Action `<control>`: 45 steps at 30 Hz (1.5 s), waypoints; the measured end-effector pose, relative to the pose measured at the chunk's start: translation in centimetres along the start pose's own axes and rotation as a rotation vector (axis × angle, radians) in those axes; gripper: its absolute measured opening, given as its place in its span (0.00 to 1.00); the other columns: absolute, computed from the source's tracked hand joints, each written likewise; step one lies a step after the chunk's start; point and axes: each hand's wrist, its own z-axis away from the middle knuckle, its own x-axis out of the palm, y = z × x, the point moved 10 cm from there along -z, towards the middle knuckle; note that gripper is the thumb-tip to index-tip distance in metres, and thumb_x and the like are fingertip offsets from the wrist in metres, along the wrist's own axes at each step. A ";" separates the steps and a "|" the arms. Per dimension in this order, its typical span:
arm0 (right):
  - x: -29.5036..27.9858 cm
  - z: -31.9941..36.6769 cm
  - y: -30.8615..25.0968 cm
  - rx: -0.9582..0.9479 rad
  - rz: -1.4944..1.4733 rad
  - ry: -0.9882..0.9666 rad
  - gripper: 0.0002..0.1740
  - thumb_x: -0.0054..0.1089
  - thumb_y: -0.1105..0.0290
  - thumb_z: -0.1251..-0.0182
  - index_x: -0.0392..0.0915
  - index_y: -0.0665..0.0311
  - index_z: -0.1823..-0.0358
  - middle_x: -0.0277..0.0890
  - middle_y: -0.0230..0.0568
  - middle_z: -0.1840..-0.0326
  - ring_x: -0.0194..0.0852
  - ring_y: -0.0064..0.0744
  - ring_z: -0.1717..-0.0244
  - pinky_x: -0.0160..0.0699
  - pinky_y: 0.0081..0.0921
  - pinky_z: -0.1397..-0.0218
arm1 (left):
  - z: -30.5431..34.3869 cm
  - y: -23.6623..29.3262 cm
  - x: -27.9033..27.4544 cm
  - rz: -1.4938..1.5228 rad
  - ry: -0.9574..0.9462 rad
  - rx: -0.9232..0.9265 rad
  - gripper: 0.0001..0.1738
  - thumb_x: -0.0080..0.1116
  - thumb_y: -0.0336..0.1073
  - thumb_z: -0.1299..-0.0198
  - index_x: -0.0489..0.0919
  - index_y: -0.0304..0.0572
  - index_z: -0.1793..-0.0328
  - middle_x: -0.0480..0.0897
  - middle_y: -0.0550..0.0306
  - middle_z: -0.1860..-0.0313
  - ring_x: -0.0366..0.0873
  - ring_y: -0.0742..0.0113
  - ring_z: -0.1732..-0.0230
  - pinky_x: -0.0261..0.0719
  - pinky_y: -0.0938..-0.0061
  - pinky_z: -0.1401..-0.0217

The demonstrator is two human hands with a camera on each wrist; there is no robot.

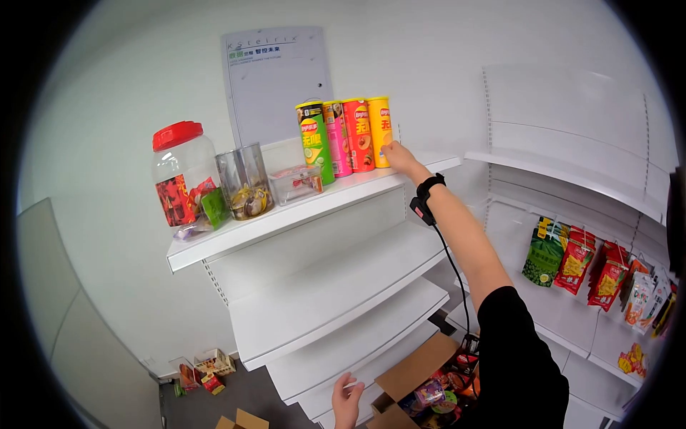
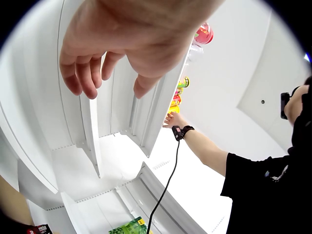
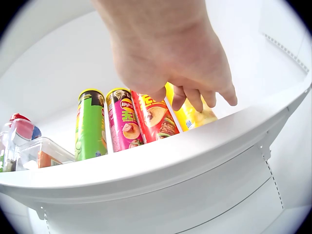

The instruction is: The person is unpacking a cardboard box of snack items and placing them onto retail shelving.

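Near the pink "Lay's" can [image 3: 125, 122], right hand [image 1: 403, 159], fingers apart, touches yellow can [image 1: 379, 123].

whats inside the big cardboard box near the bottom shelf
The box holds a jumble of colourful packages. Deeper layers and anything behind the black sleeve are covered.

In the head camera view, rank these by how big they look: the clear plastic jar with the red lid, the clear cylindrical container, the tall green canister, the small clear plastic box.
Largest to smallest:
1. Red-lidded jar
2. Clear cylindrical container
3. Green canister
4. Small clear box
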 end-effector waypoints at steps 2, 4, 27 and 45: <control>0.4 -0.6 0.5 -0.007 -0.004 0.001 0.27 0.44 0.54 0.29 0.72 0.75 0.49 0.78 0.57 0.52 0.77 0.46 0.50 0.71 0.35 0.45 | 0.2 0.2 -0.2 -0.031 -0.009 0.022 0.31 0.61 0.46 0.37 0.69 0.36 0.32 0.78 0.53 0.47 0.75 0.67 0.53 0.74 0.72 0.52; 0.4 -0.3 0.1 -0.011 0.004 -0.013 0.27 0.44 0.53 0.29 0.71 0.75 0.49 0.77 0.58 0.52 0.76 0.47 0.50 0.71 0.35 0.45 | 0.4 0.4 -0.4 -0.050 -0.006 0.020 0.32 0.61 0.47 0.36 0.68 0.36 0.32 0.78 0.51 0.45 0.76 0.64 0.52 0.75 0.69 0.50; -7.7 16.8 2.5 -0.005 -0.238 -0.020 0.25 0.41 0.52 0.24 0.74 0.67 0.45 0.75 0.42 0.41 0.66 0.31 0.35 0.58 0.26 0.31 | 1.3 -3.5 4.6 0.055 -0.182 -0.155 0.25 0.60 0.32 0.39 0.70 0.32 0.36 0.77 0.56 0.51 0.77 0.70 0.56 0.76 0.77 0.52; -11.1 45.8 20.5 0.569 -0.450 0.020 0.23 0.43 0.51 0.25 0.75 0.63 0.50 0.78 0.37 0.46 0.72 0.28 0.42 0.66 0.30 0.38 | 2.1 -7.9 4.1 -0.004 -0.274 -0.274 0.25 0.55 0.36 0.35 0.68 0.34 0.34 0.77 0.59 0.53 0.77 0.68 0.54 0.75 0.75 0.51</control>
